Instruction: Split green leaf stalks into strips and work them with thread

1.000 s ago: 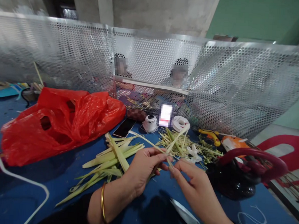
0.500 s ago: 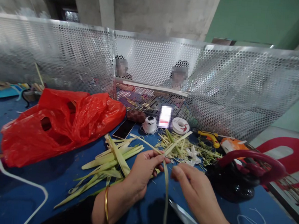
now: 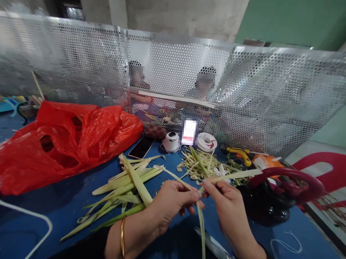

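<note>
My left hand (image 3: 170, 201) and my right hand (image 3: 228, 211) meet over the blue table (image 3: 53, 212), both pinched on a pale green leaf strip (image 3: 231, 175). One end of the strip runs right toward the basket; another part hangs down between my wrists. A gold bangle (image 3: 122, 239) circles my left wrist. A pile of long green leaves (image 3: 128, 185) lies just left of my left hand. Scissors (image 3: 216, 251) lie under my right forearm.
A red plastic bag (image 3: 66, 142) fills the left of the table. A phone (image 3: 141, 147), thread spools (image 3: 171, 141), leaf scraps (image 3: 200, 164), a yellow tool (image 3: 240, 154) and a dark basket with a red handle (image 3: 277, 190) sit behind. A perforated metal screen (image 3: 265, 100) has two people behind it.
My right hand rose and closed on the strip again, pulling one end out to the right. The split part now hangs lower between my hands.
</note>
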Available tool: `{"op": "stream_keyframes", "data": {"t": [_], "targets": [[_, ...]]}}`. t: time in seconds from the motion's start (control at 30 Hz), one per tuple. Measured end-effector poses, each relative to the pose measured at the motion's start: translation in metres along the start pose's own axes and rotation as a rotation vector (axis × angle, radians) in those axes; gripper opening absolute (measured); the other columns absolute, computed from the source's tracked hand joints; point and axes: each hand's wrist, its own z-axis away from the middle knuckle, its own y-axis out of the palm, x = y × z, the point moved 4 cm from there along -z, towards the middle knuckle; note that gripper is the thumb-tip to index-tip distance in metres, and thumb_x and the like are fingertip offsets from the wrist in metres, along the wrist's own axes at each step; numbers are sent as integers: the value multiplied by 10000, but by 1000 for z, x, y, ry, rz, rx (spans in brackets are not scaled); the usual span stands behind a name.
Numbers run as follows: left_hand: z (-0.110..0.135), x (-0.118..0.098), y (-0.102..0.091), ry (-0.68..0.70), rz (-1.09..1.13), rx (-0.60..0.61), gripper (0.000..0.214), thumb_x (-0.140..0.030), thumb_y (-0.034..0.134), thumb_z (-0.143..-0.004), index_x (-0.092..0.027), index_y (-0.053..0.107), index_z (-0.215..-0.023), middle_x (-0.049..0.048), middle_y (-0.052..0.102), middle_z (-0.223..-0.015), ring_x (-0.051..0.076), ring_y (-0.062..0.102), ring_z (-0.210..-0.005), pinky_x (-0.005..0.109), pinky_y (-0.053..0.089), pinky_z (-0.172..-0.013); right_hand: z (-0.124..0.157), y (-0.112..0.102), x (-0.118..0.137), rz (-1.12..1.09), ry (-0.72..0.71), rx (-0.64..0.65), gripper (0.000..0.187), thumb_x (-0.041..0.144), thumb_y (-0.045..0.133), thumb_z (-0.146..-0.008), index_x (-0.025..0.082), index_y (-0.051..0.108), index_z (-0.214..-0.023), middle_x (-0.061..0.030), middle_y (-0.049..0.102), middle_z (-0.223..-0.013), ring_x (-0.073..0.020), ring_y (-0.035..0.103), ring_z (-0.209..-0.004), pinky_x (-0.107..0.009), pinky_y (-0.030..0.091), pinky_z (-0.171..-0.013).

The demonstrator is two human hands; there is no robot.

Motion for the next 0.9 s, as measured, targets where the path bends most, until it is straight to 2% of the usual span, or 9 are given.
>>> {"op": "stream_keyframes", "data": {"t": [0.13,0.33,0.4,0.53,0.63,0.73,0.9], "targets": [[1,0,1,2,-14,7,180,-299,699,-662,-133,714,-730,53,704,-664,82,530,-478,193,292,-437,-2,0,-1,14,-20,-20,306,380,661,-762,176,617,-537,-21,611,-582,-172,557,-593,-284,437,-584],[3,-4,0,-12,-29,22,204,-302,682,-694,-135,748,-792,62,704,-698,72,529,-489,187,294,-449,-5,0,4,-3,-4,60,283,360,662,-756,175,620,-547,-15,609,-575,-165,557,-589,-276,440,-591],[4,-4,1,-18,-37,39,196,-297,680,-691,-134,744,-778,63,703,-691,74,534,-486,189,298,-451,-5,0,4,14,-22,33,276,363,664,-755,176,623,-556,-13,604,-575,-161,548,-578,-273,432,-575],[2,-2,0,-30,-30,3,176,-290,686,-676,-130,723,-739,57,697,-671,74,533,-478,188,298,-450,-6,1,3,-5,-15,44,306,394,666,-754,183,613,-539,-28,619,-585,-176,570,-599,-287,464,-593],[1,1,0,-44,3,-1,197,-324,694,-670,-128,698,-689,64,699,-699,80,549,-496,187,309,-447,-8,2,6,-53,9,83,260,394,669,-761,183,653,-608,-46,669,-663,-196,609,-669,-313,499,-660],[0,2,-1,-47,30,11,245,-368,684,-682,-123,693,-696,80,709,-747,84,567,-508,187,302,-432,-8,3,9,-88,33,115,225,382,684,-747,178,673,-652,-35,664,-663,-183,602,-645,-301,502,-639],[2,-2,0,-47,-9,40,201,-305,704,-673,-117,708,-746,66,701,-697,76,545,-482,187,307,-436,-7,3,3,-56,18,38,279,372,700,-712,174,626,-530,-39,651,-661,-186,602,-664,-294,483,-641]]}}
